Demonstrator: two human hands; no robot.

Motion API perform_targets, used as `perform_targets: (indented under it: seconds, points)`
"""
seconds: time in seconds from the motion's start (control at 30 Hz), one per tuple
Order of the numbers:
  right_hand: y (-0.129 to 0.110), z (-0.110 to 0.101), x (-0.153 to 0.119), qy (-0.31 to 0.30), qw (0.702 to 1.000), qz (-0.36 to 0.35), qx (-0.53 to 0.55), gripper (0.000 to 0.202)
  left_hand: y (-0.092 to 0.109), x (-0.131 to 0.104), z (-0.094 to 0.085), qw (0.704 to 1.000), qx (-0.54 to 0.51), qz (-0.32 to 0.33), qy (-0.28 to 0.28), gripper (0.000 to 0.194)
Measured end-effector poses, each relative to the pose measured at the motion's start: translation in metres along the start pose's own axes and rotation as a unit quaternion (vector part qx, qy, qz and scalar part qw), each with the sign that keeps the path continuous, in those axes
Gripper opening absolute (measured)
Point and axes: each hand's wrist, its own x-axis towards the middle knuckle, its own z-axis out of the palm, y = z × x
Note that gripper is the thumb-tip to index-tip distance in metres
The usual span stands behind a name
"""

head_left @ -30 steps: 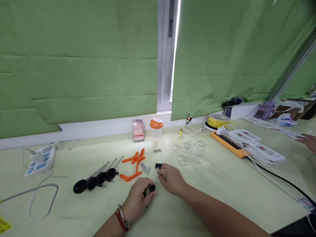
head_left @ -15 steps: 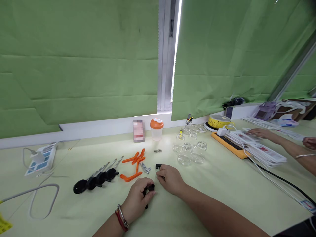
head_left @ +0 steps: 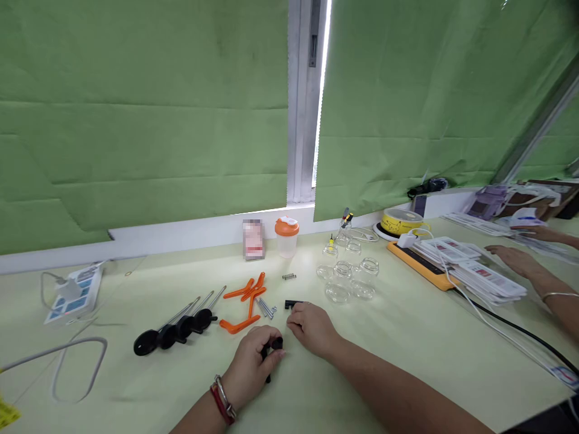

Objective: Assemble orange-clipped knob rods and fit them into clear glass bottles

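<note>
My left hand is closed around a black plastic part with a round hollow end. That end shows between thumb and fingers, and a thin black piece sticks out below. My right hand rests low over the table with its fingers curled together. What they hold, if anything, is hidden. Just beyond its knuckles lies another black plastic part, partly covered by the hand. To the left are orange plastic handles, metal screws and small springs. Several black lids with metal rods lie farther left.
Several clear glass jars stand right of centre. An orange-lidded cup is at the back. Power strips lie on both sides. At right, a co-worker's hand is beside stacked white packets.
My right hand has barely shifted, and slightly more of the black part beyond it shows. My left hand stays put. The co-worker's hand has moved right, away from the packets.
</note>
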Motion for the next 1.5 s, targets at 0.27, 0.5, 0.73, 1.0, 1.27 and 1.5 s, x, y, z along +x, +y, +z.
perform_targets:
  seconds: [0.27, 0.5, 0.73, 1.0, 1.27, 1.5]
  points:
    - [-0.006, -0.005, 0.001, 0.047, 0.998, -0.036, 0.018, 0.016, 0.000, -0.001, 0.000, 1.000, -0.001, -0.004, -0.010, 0.006]
    - [-0.029, -0.019, -0.010, 0.136, 0.970, -0.170, 0.112, 0.015, -0.003, 0.000, 0.001, 1.000, -0.006, 0.000, -0.014, 0.010]
    - [-0.032, -0.021, -0.012, 0.121, 0.964, -0.205, 0.121, 0.017, -0.003, 0.000, 0.002, 1.000, -0.011, 0.003, -0.018, 0.009]
    - [-0.028, -0.019, -0.012, 0.107, 0.967, -0.178, 0.147, 0.018, -0.003, 0.000, 0.001, 1.000, -0.006, 0.004, -0.013, 0.009]
    - [-0.012, -0.010, -0.013, -0.008, 0.993, 0.072, 0.098, 0.025, -0.002, 0.000, 0.001, 1.000, -0.006, -0.004, -0.009, 0.008]
    - [-0.021, -0.017, -0.014, -0.094, 0.995, 0.034, 0.009, 0.016, 0.000, 0.000, 0.000, 1.000, -0.007, -0.007, -0.013, 0.008]
